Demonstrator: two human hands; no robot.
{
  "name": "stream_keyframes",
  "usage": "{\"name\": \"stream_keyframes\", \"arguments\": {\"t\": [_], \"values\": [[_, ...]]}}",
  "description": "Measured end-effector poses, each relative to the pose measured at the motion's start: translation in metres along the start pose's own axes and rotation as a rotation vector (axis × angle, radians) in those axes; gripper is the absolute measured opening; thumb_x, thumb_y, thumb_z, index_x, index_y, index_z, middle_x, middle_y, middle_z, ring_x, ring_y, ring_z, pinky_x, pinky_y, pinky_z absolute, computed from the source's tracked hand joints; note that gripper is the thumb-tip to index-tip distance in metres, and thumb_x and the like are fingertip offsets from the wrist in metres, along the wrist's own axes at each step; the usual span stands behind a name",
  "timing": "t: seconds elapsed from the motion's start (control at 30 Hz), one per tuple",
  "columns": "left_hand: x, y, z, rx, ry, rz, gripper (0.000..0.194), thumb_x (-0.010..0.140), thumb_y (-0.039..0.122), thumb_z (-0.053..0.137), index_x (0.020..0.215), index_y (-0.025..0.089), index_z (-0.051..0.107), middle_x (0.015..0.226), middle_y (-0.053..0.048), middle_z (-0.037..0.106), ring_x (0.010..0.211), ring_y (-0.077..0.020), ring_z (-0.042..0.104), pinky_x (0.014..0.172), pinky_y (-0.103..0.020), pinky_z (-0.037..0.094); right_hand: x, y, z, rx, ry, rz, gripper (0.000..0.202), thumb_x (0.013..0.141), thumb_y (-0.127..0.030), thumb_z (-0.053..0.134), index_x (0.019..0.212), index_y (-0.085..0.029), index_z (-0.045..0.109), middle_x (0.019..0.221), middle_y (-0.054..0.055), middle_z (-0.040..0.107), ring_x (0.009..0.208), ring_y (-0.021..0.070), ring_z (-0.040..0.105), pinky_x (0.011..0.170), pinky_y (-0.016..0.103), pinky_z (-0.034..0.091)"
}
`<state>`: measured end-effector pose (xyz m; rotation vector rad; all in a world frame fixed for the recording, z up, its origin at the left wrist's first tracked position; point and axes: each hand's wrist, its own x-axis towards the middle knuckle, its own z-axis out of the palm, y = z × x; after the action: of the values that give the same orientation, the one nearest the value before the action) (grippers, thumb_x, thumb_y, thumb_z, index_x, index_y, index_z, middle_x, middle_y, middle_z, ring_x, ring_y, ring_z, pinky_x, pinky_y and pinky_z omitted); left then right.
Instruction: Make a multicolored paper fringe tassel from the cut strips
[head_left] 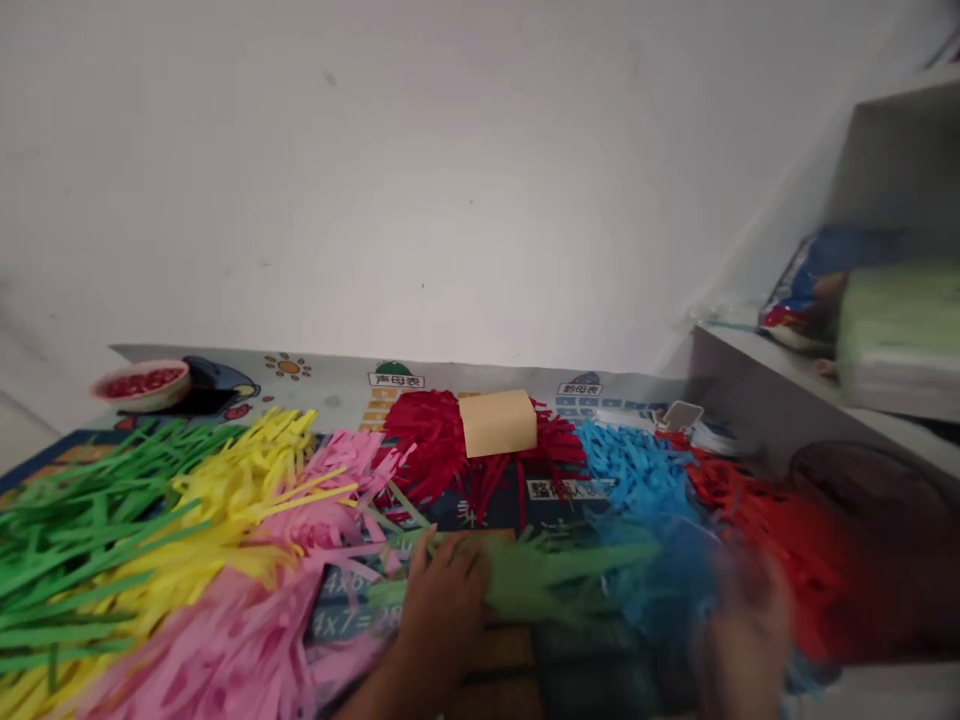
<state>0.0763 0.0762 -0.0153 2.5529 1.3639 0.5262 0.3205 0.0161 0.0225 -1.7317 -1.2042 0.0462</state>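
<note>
My left hand (444, 600) is closed around the middle of a light green bundle of paper strips (555, 575), whose loose ends stick out on both sides of the fist. To the right, my right hand (746, 635) is smeared by motion, so its fingers do not show clearly. It is close to blue paper strips (637, 475) and red-orange paper strips (787, 535); whether it holds anything is not visible. Pink paper strips (225, 645) lie left of my left forearm.
Green strips (67, 520) and yellow strips (247, 480) cover the table's left side. A tan paper piece (499, 423) rests on dark red strips (420, 435) at the back. A bowl of red bits (142, 385) stands back left. A shelf (795, 385) borders the right.
</note>
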Motion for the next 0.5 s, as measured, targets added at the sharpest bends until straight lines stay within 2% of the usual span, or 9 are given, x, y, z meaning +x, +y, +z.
{"name": "stream_keyframes", "arguments": {"t": [0.07,0.13,0.17,0.2,0.27,0.37,0.5], "values": [[0.003,0.011,0.007,-0.006,-0.025,0.006,0.034,0.083,0.018,0.053,0.112,0.029,0.068,0.117,-0.009,0.069,0.116,-0.0316,0.055,0.111,-0.059,0.017,-0.018,0.002,0.005,-0.028,-0.054,-0.105,0.060,0.080,-0.053,0.063,0.135,-0.034,0.049,0.137,0.008,0.053,0.128,0.0303,0.047,0.096,0.048,0.048],[0.005,0.020,0.010,-0.007,-0.044,0.016,0.031,0.086,0.020,0.053,0.112,0.027,0.068,0.117,-0.009,0.069,0.115,-0.0310,0.055,0.112,-0.059,0.016,-0.043,0.002,0.027,-0.037,-0.161,-0.254,0.058,0.077,-0.044,0.066,0.132,-0.030,0.053,0.136,0.009,0.054,0.126,0.0335,0.048,0.101,0.054,0.043],[0.005,0.024,0.011,-0.006,-0.052,0.022,0.030,0.088,0.021,0.052,0.113,0.027,0.067,0.118,-0.009,0.068,0.116,-0.0305,0.055,0.112,-0.059,0.016,-0.054,0.002,0.041,-0.057,-0.226,-0.376,0.056,0.078,-0.035,0.063,0.132,-0.026,0.052,0.137,0.010,0.054,0.125,0.0339,0.050,0.104,0.057,0.038],[0.005,0.026,0.011,0.000,-0.059,0.029,0.030,0.088,0.020,0.052,0.113,0.027,0.066,0.118,-0.009,0.068,0.115,-0.0297,0.056,0.112,-0.059,0.016,-0.062,0.003,0.055,-0.086,-0.274,-0.484,0.054,0.079,-0.025,0.059,0.133,-0.024,0.050,0.135,0.011,0.056,0.123,0.0322,0.053,0.107,0.057,0.033],[0.006,0.025,0.007,0.044,-0.064,0.029,0.031,0.089,0.015,0.050,0.113,0.026,0.066,0.116,-0.008,0.070,0.113,-0.0278,0.058,0.111,-0.059,0.019,-0.067,0.004,0.076,-0.110,-0.291,-0.641,0.054,0.079,-0.011,0.049,0.132,-0.023,0.049,0.122,0.008,0.066,0.113,0.0255,0.061,0.113,0.054,0.021],[0.003,0.001,-0.013,0.180,-0.034,-0.015,0.033,0.087,0.006,0.048,0.106,0.024,0.068,0.107,-0.006,0.073,0.106,-0.0254,0.061,0.107,-0.056,0.027,-0.058,0.008,0.082,-0.091,-0.235,-0.723,0.057,0.076,-0.003,0.040,0.127,-0.024,0.052,0.107,0.002,0.072,0.103,0.0184,0.066,0.117,0.047,0.008],[-0.019,-0.061,-0.062,0.353,0.128,-0.115,0.038,0.082,0.005,0.050,0.110,0.025,0.067,0.110,-0.006,0.072,0.110,-0.0282,0.058,0.106,-0.060,0.022,-0.052,0.010,0.069,-0.156,-0.283,-0.799,0.060,0.071,-0.001,0.039,0.126,-0.020,0.053,0.116,0.004,0.069,0.110,0.0177,0.062,0.117,0.043,0.007]]}}
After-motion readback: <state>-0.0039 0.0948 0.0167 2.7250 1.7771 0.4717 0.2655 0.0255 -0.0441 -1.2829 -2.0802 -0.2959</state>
